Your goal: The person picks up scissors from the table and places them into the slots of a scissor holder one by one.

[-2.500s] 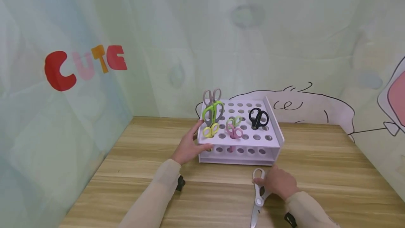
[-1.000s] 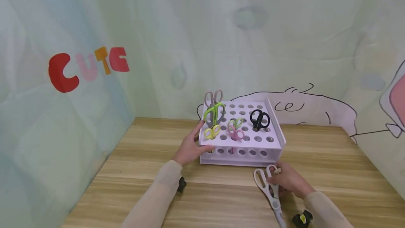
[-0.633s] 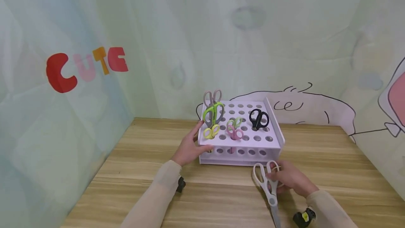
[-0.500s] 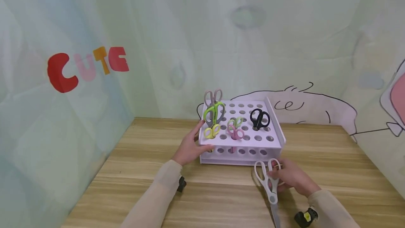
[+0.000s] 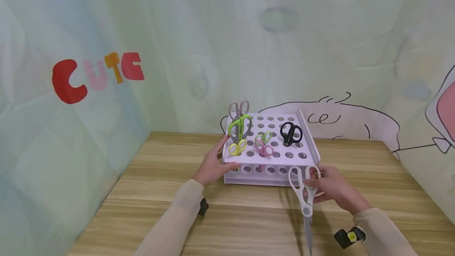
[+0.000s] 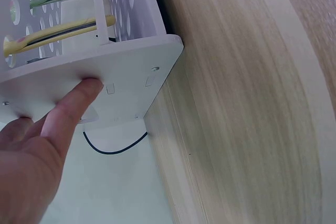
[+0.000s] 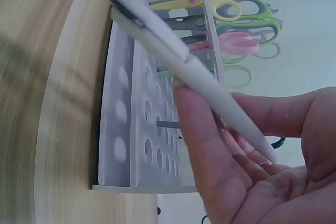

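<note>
My right hand (image 5: 332, 187) pinches a pair of white-handled scissors (image 5: 306, 209) by one handle loop. They hang just in front of the rack's right front corner, loops up and blades pointing down. In the right wrist view the white scissors (image 7: 202, 85) appear edge-on between thumb and fingers. A white rack (image 5: 281, 160) with rows of round holes stands on the table. My left hand (image 5: 212, 166) rests against its left side. In the left wrist view straight fingers press the rack's side panel (image 6: 126, 72).
In the rack stand grey scissors (image 5: 232, 110), green-and-grey scissors (image 5: 232, 126), yellow scissors (image 5: 233, 150), light green scissors (image 5: 267, 134), pink scissors (image 5: 259, 145) and black scissors (image 5: 290, 133). The wooden table (image 5: 170, 157) meets a printed cloth backdrop (image 5: 185, 70) behind.
My right hand has lifted the white scissors off the table, turned them more upright and brought them up toward the rack's right front corner. My left hand has stayed on the rack.
</note>
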A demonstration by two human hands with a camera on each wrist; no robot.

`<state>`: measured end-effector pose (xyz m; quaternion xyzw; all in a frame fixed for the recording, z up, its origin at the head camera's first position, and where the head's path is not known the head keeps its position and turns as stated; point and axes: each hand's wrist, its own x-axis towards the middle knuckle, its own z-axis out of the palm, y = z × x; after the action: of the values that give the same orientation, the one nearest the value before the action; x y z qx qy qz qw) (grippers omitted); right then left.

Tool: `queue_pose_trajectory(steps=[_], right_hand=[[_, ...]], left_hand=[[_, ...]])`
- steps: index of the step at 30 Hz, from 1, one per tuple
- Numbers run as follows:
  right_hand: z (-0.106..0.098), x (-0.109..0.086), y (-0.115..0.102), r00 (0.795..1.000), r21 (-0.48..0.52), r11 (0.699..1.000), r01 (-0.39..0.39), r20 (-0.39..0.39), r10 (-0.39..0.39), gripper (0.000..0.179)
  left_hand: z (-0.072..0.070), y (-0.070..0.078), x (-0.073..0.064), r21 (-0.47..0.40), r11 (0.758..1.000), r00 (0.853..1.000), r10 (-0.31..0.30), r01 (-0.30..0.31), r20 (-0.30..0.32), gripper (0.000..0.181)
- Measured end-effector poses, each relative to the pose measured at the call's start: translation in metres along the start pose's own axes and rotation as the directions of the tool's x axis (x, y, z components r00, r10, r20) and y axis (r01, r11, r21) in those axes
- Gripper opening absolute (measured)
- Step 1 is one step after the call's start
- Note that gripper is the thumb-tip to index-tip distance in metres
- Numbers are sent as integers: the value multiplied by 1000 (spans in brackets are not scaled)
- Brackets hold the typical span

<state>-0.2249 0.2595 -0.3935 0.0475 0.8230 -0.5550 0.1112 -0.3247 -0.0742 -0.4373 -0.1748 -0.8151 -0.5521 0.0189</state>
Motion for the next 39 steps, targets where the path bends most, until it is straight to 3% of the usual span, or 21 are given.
queue_pose_trajectory(steps=[7, 17, 28, 39], right_hand=[[0, -3, -4, 1000, 5, 1000, -25, 1, 25, 21], [-10, -7, -17, 999, 33, 999, 37, 29, -38, 24], [-22, -4, -41, 998, -10, 998, 62, -22, -62, 38], [-33, -1, -64, 984, -5, 986, 167, -62, -167, 31]], left_hand=[[0, -1, 0, 10, 1000, 1000, 5, -5, -6, 101], [-1, 0, 0, 9, 1000, 1000, 1, -1, 0, 102], [-2, 0, -1, -12, 1000, 1000, -5, 5, 5, 102], [-1, 0, 0, -16, 1000, 1000, 11, -11, 3, 100]])
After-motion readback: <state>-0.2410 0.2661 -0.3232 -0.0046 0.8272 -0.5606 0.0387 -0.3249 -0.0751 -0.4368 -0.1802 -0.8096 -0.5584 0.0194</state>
